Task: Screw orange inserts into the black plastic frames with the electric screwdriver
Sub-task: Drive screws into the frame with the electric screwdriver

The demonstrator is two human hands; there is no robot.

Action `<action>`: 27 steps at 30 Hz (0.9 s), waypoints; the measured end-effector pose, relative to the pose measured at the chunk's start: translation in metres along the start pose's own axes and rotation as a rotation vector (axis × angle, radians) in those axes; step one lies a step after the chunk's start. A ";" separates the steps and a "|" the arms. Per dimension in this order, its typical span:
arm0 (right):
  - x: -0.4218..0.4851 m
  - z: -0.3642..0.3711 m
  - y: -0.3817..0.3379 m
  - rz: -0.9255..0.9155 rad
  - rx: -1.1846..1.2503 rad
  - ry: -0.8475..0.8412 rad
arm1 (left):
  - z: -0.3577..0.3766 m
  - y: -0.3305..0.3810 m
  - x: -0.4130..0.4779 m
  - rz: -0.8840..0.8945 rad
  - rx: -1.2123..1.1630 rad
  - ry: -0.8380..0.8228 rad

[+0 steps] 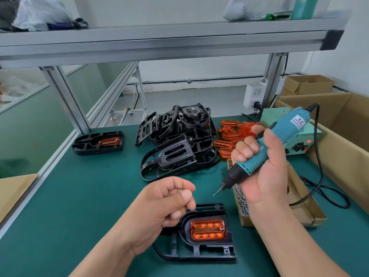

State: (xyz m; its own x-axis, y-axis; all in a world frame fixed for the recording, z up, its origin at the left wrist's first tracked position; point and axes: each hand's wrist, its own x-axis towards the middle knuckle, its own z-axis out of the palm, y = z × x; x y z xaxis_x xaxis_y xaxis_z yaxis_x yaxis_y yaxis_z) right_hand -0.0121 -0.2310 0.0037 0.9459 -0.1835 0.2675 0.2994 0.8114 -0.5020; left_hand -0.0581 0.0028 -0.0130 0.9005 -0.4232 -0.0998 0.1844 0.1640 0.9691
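**Orange translucent plastic insert (pixel 207 229) seated in a black frame at 6 o'clock, screwdriver held above**

The insert lies flat in the recess of a black moulded plastic frame (pixel 201 254), which rests on the green bench mat (pixel 79 196) nearest the person.

At 10 o'clock on the mat a second black frame (pixel 95 143) lies flat with its own orange insert in it, well apart from the rest.

The left hand (pixel 165 204) hovers over the left part of the near frame. Its fingers are curled and its thumb tip is close to the forefinger; whether it pinches anything cannot be told.

At 12 o'clock a heap of black plastic frames (pixel 177 136) is stacked loosely, some tilted. Just beside it, at 1 o'clock, lie loose orange inserts (pixel 229 134).

The right hand (pixel 261 172) has its fingers and thumb wrapped round a teal electric screwdriver (pixel 289 124), held in the air. The black nose and thin bit point toward 7 o'clock, clear of the near frame.

Under that hand, at 3 o'clock, an open shallow cardboard box (pixel 299 198) holds small silver screws (pixel 242 202). Behind it, at 2 o'clock, stands a pale green power box (pixel 297 145) with a red light. A black cable (pixel 319 166) runs from the screwdriver's top and loops over the mat.
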 end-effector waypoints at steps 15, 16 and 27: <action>-0.011 0.013 0.009 0.040 0.060 -0.020 | 0.020 -0.004 -0.002 -0.104 0.031 -0.070; -0.012 0.013 0.010 0.042 0.056 -0.021 | 0.021 -0.004 -0.002 -0.107 0.025 -0.066; -0.013 0.014 0.011 0.057 0.011 -0.049 | 0.022 -0.003 -0.002 -0.100 0.036 -0.068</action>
State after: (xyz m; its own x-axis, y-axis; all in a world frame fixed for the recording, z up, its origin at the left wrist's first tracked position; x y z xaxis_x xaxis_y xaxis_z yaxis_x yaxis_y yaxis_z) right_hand -0.0232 -0.2123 0.0058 0.9540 -0.1101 0.2788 0.2440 0.8255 -0.5089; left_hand -0.0694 -0.0162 -0.0109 0.8492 -0.4959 -0.1817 0.2566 0.0865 0.9626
